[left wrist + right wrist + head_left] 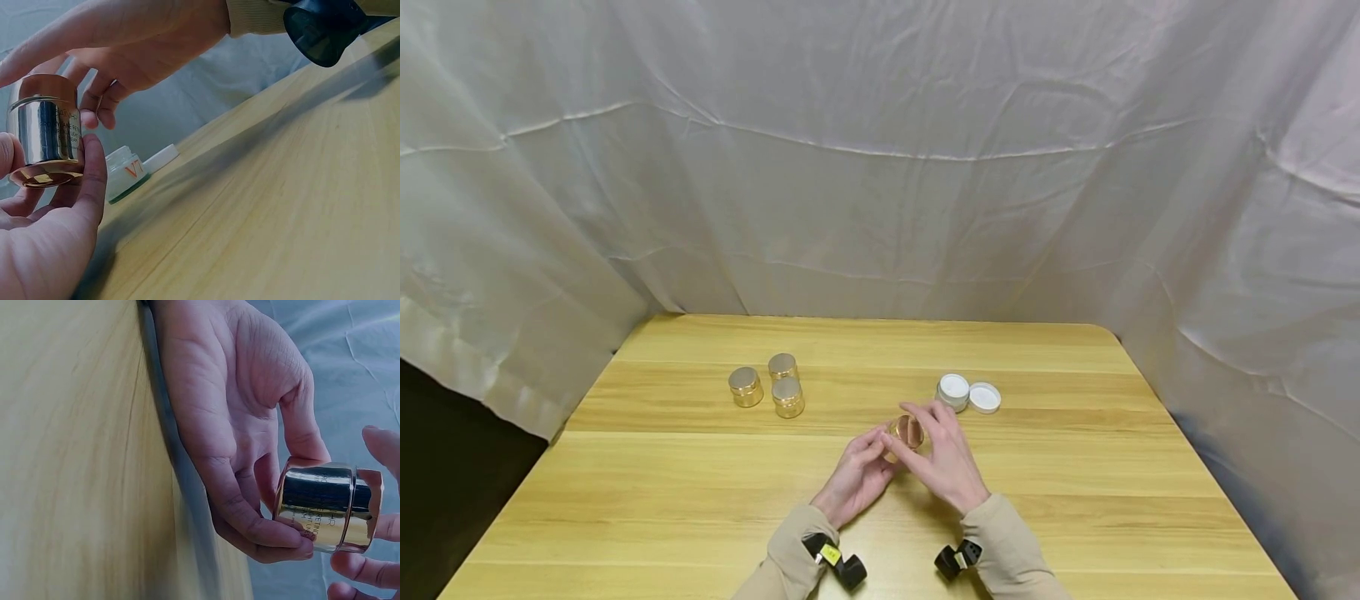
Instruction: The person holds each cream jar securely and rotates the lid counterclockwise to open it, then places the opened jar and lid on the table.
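A shiny gold cosmetic jar (908, 432) is held above the table in my left hand (857, 477). Thumb and fingers grip the jar's lower part, and dark print shows on its side in the right wrist view. My right hand (951, 462) reaches round the jar's lid (367, 509) with fingers spread. In the right wrist view one of its fingertips (347, 562) is right by the lid's edge, while another stands apart from it.
Beyond the right hand stands an uncovered white cream jar (953, 390), its white lid (984, 397) lying beside it. Three gold jars, one of them at the front (787, 398), stand at the left on the wooden table (662, 508). Pale curtains (880, 208) hang behind.
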Available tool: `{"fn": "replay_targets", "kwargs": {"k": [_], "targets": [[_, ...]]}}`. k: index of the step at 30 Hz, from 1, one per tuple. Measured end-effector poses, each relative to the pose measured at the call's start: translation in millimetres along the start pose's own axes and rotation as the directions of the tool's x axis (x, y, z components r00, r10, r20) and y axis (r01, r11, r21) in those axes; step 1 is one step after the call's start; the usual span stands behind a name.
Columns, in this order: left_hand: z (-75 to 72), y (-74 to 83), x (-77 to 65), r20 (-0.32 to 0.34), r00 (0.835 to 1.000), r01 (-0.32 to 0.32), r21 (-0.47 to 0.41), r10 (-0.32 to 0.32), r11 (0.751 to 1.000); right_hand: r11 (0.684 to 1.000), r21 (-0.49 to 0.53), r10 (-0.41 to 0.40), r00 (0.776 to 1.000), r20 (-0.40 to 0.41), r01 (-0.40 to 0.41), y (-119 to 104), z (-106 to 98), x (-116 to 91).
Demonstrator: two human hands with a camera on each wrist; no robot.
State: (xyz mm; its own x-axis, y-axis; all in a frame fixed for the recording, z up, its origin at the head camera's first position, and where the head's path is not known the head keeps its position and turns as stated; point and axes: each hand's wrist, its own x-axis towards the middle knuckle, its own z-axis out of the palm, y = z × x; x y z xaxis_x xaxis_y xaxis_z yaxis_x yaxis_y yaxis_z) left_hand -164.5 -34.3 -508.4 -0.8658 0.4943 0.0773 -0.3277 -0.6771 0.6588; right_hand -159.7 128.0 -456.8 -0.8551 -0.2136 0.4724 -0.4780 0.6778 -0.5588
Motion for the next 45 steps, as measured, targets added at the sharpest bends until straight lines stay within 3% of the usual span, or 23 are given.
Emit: {"fn": "replay_targets", "kwargs": {"k": [5, 13, 24, 29, 37, 41, 45], "targets": [[0.1, 0.8, -0.4, -0.006, 1.000, 0.006, -0.001, -0.006, 1.000, 0.998, -0.023, -0.065, 0.998, -0.004, 0.065, 1.6, 0.6, -0.1], [1.6, 2.0, -0.4, -0.031, 0.999, 0.021, -0.002, -0.021, 1.000, 0.986, -0.003, -0.165, 0.985, 0.055, 0.166, 0.2, 0.4, -0.1], [-0.3, -0.6, -1.6, -0.021, 1.000, -0.003, -0.045, 0.002, 0.999, 0.937, -0.008, -0.348, 0.935, 0.066, 0.349, 3.9, 7.6, -1.1], [-0.4, -1.4, -1.5, -0.029, 0.999, 0.014, -0.059, -0.016, 0.998, 0.912, -0.003, -0.408, 0.911, 0.050, 0.409, 6.4, 10.5, -1.7], [1.2, 1.0, -1.2, -0.038, 0.998, 0.036, -0.092, -0.040, 0.995, 0.914, 0.096, -0.393, 0.919, -0.025, 0.394, 8.5, 14.3, -2.7], [2.6, 2.0, -0.9, -0.081, 0.995, 0.049, -0.090, -0.057, 0.995, 0.902, 0.223, -0.353, 0.929, -0.108, 0.369, 13.3, 19.6, -3.2], [4.0, 2.3, -0.5, -0.115, 0.991, 0.058, -0.089, -0.068, 0.994, 0.881, 0.363, -0.257, 0.951, -0.171, 0.303, 18.8, 25.2, -5.1]]}}
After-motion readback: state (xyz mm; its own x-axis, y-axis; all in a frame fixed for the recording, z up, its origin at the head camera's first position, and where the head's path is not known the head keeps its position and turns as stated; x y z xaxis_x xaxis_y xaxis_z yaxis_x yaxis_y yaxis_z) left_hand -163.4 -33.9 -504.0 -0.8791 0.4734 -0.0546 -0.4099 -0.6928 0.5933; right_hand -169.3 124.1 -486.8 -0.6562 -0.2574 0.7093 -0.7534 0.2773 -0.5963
